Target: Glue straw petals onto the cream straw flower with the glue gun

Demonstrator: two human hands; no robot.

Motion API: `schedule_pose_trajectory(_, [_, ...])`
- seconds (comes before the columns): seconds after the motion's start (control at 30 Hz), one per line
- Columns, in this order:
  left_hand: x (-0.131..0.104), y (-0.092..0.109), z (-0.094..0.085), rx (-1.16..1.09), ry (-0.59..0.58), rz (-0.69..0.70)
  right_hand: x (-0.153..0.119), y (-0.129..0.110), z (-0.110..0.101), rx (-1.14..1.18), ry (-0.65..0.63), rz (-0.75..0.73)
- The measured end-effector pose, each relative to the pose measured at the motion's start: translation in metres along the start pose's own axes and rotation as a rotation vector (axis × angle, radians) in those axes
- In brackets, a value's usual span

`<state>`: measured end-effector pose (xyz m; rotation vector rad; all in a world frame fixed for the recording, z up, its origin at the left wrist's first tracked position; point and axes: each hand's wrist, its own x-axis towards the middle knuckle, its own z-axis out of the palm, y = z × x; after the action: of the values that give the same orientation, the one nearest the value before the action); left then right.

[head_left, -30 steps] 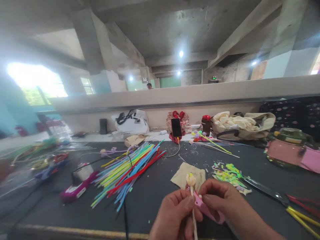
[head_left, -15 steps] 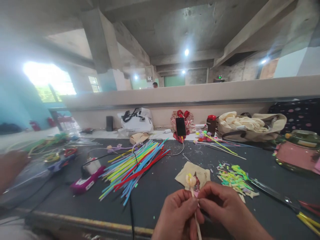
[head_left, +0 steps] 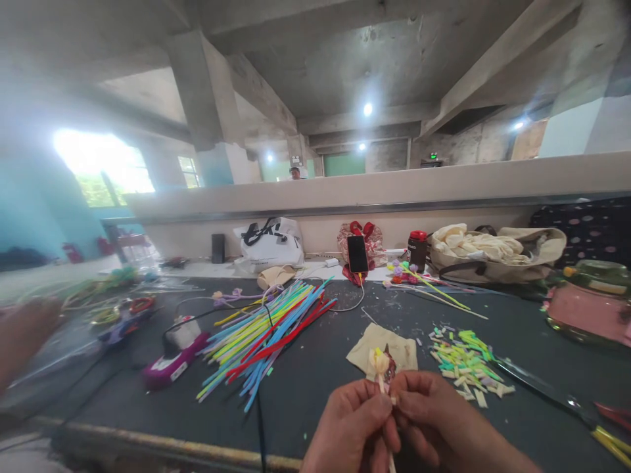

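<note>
Near the front edge, my left hand [head_left: 351, 417] is closed around the thin pale stem of a small handmade flower [head_left: 380, 362], its cream and yellow head pointing up and away. My right hand [head_left: 434, 408] pinches against the stem just below the head, thumb and forefinger pressed together. A tiny whitish bit shows at those fingertips, too small to name. Behind the flower lies a beige cloth [head_left: 363, 345] with a dark reddish patch or object on it, partly hidden by the flower and my fingers.
Coloured sticks like pipe cleaners [head_left: 266, 335] lie left of centre, beside a magenta power strip [head_left: 175, 361]. Right are cut pieces [head_left: 466, 361], scissors [head_left: 542, 384] and a jar [head_left: 586, 302]. A phone [head_left: 357, 253] leans at the back. Another person's blurred hand [head_left: 29, 335] is far left.
The right fingers have shifted slightly along the stem, and the whitish bit shows more clearly between them. The view has tilted up a little. The left hand keeps its hold.
</note>
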<state>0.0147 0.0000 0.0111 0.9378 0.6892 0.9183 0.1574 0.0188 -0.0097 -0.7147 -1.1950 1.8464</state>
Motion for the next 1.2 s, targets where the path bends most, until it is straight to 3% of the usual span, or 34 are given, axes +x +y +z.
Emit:
schedule_pose_trajectory(0.13, [0.000, 0.005, 0.001, -0.023, 0.024, -0.019, 0.000, -0.002, -0.001, -0.274, 0.157, -0.140])
schedule_pose_trajectory(0.33, [0.001, 0.007, 0.001, -0.043, 0.037, -0.023, -0.005, -0.008, 0.001, -0.449, 0.130, -0.257])
schedule_pose_trajectory(0.5, [0.003, 0.011, -0.004, -0.010, 0.083, -0.070, -0.019, -0.048, 0.003, -0.898, 0.173, -0.435])
schedule_pose_trajectory(0.67, [-0.005, 0.025, 0.002, 0.121, 0.163, -0.087, -0.017, -0.087, -0.006, -1.196, -0.004, -0.561])
schedule_pose_trajectory(0.77, [-0.006, 0.032, 0.005, 0.211, 0.141, -0.128, -0.010, -0.097, -0.008, -1.231, -0.092, -0.587])
schedule_pose_trajectory(0.93, [-0.003, 0.036, 0.008, 0.298, 0.134, -0.231, -0.004, -0.101, -0.003, -1.233, -0.138, -0.503])
schedule_pose_trajectory(1.2, [-0.006, 0.030, 0.010, 0.334, 0.183, -0.201, -0.001, -0.100, 0.000, -1.257, -0.221, -0.462])
